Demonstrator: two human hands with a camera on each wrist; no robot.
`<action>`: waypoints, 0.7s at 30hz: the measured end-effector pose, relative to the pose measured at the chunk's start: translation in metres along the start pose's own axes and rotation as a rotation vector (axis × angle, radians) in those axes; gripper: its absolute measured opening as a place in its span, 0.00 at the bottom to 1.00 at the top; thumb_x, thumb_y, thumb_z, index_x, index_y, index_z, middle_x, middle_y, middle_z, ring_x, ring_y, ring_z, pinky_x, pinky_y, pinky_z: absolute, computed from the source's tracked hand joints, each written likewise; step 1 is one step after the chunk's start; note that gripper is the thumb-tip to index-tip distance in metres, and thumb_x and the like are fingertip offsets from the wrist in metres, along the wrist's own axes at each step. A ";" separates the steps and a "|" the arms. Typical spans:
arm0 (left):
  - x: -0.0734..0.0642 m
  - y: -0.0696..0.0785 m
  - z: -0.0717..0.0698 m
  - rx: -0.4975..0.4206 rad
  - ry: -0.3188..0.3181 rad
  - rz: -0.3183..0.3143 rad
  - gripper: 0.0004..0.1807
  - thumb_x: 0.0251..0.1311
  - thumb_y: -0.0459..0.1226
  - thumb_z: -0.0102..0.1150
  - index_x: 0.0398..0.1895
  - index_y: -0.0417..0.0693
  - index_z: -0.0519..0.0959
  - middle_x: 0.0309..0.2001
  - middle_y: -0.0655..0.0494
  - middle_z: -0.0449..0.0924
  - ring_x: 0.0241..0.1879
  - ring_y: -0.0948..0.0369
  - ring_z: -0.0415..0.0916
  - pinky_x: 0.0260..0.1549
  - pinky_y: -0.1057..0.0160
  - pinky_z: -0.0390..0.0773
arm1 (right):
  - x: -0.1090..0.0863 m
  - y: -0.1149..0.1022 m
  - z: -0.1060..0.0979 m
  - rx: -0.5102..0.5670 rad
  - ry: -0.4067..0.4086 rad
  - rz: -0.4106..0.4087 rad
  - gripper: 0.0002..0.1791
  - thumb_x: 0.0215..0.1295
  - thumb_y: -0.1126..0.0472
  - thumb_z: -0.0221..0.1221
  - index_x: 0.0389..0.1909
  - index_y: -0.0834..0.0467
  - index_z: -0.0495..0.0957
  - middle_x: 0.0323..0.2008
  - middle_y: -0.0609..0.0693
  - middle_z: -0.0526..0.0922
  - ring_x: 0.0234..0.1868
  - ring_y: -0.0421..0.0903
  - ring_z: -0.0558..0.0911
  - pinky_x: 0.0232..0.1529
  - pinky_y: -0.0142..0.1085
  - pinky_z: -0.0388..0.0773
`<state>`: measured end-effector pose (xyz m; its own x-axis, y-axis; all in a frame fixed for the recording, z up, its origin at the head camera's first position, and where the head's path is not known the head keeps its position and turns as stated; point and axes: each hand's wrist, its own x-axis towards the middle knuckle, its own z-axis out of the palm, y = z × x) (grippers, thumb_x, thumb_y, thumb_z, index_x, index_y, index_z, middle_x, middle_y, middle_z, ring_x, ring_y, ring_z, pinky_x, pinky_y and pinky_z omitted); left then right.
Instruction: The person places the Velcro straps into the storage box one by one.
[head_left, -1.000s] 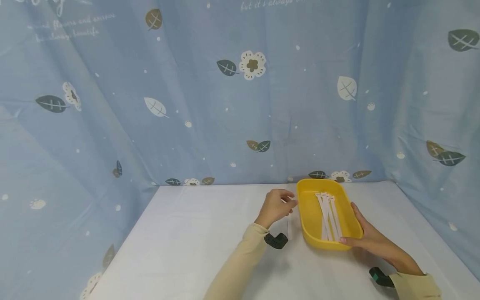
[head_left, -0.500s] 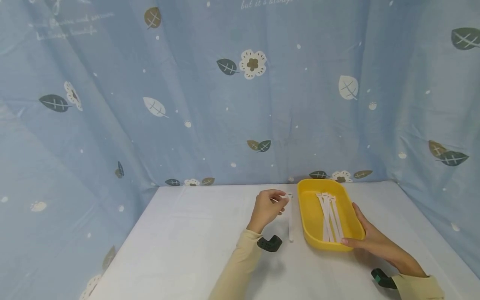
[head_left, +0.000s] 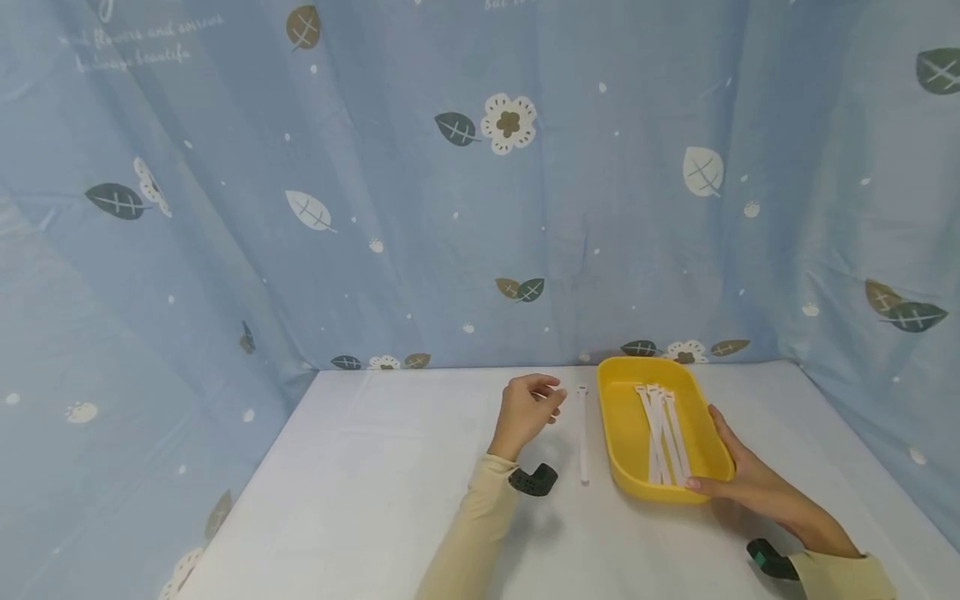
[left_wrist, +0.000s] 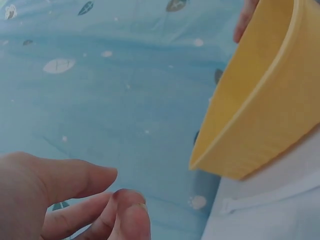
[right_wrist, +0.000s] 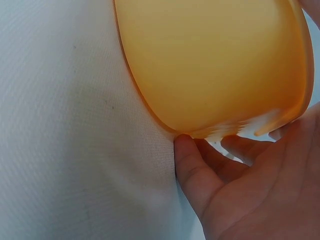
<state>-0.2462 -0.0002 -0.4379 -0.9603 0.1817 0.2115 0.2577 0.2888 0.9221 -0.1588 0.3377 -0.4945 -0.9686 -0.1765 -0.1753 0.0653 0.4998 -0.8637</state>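
My left hand (head_left: 522, 414) hangs above the white table, its fingers loosely curled with nothing between them. In the left wrist view, its thumb and fingers (left_wrist: 92, 177) are apart from everything else. Just right of it, one white strip (head_left: 583, 437) with a small wider head, like a cable tie, lies lengthwise on the table. A yellow tray (head_left: 621, 417) stands beyond that strip. Several similar white strips (head_left: 660, 433) lie in it, heads at the far end. My right hand (head_left: 757, 479) grips the tray's near right corner, thumb at the rim; the right wrist view shows fingers (right_wrist: 197, 172) against the yellow wall.
A white cloth covers the table (head_left: 390, 467). Blue curtain (head_left: 420, 250) with leaf and flower prints hangs behind and at both sides. Black wrist devices (head_left: 534, 481) sit below each hand. Table surface extends left of my left arm.
My left hand has drawn away leftward from the single strip beside the tray, so the strip shows in full. The right hand keeps its grip on the tray.
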 end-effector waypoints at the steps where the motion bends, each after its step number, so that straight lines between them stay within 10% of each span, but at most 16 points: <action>1: 0.000 -0.001 -0.001 -0.001 0.005 -0.004 0.12 0.65 0.35 0.67 0.48 0.39 0.87 0.35 0.47 0.88 0.24 0.59 0.86 0.24 0.70 0.86 | 0.000 0.000 0.000 -0.003 0.001 -0.001 0.72 0.62 0.53 0.69 0.80 0.49 0.15 0.81 0.69 0.24 0.78 0.80 0.37 0.65 0.84 0.42; 9: 0.002 -0.010 -0.002 -0.020 0.016 -0.042 0.12 0.63 0.34 0.68 0.46 0.36 0.87 0.34 0.47 0.87 0.29 0.44 0.89 0.23 0.68 0.86 | 0.000 0.000 -0.002 -0.016 0.001 0.015 0.72 0.62 0.52 0.69 0.80 0.49 0.14 0.81 0.68 0.23 0.79 0.80 0.36 0.66 0.84 0.42; 21: 0.003 -0.027 0.008 0.028 -0.015 -0.141 0.14 0.62 0.33 0.69 0.47 0.30 0.85 0.31 0.48 0.86 0.21 0.67 0.80 0.22 0.69 0.86 | 0.002 0.002 -0.001 0.001 -0.003 0.014 0.71 0.63 0.53 0.68 0.80 0.48 0.14 0.81 0.67 0.22 0.79 0.79 0.35 0.66 0.84 0.41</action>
<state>-0.2550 0.0003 -0.4651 -0.9856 0.1518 0.0752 0.1233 0.3386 0.9328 -0.1608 0.3396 -0.4964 -0.9667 -0.1722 -0.1893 0.0793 0.5015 -0.8615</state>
